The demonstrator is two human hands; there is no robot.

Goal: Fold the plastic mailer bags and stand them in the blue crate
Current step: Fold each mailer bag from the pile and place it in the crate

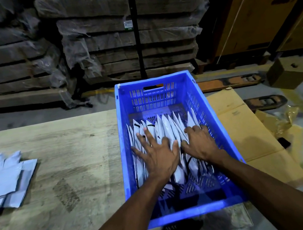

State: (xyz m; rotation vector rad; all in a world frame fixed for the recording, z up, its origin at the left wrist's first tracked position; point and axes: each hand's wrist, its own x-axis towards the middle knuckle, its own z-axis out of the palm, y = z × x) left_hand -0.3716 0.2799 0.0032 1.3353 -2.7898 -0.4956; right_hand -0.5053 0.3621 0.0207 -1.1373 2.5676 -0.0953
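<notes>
Both hands are lowered into the blue crate (182,214), which is set on the right end of the wooden counter (56,167). The left hand (159,157) is laid flat with its fingers spread and straight; its grip is fully open and nothing is enclosed by it, the palm and fingers being pressed on the top edges of the folded mailer bags (165,130). The right hand (201,144) is placed just beside it, toward the right wall of the crate. Its fingers are bent down over the tops of the outermost bags, but whether those bags are actually clasped cannot be told.

The folded bags are stood on edge in a row across the crate, directly beneath both hands and reaching a little beyond the fingertips. The crate floor nearest the person, under the forearms, is left bare apart from a few bag corners.

Well to the left of the left hand, a loose pile of flat mailer bags (4,184) is spread at the counter's left edge. To the right of the right hand, beyond the crate wall, a flattened cardboard sheet (245,127) is laid on the floor, and a small cardboard box (287,74) is seen farther off. Ahead of both hands, beyond the crate, wrapped stacks of boards (115,32) are piled.
</notes>
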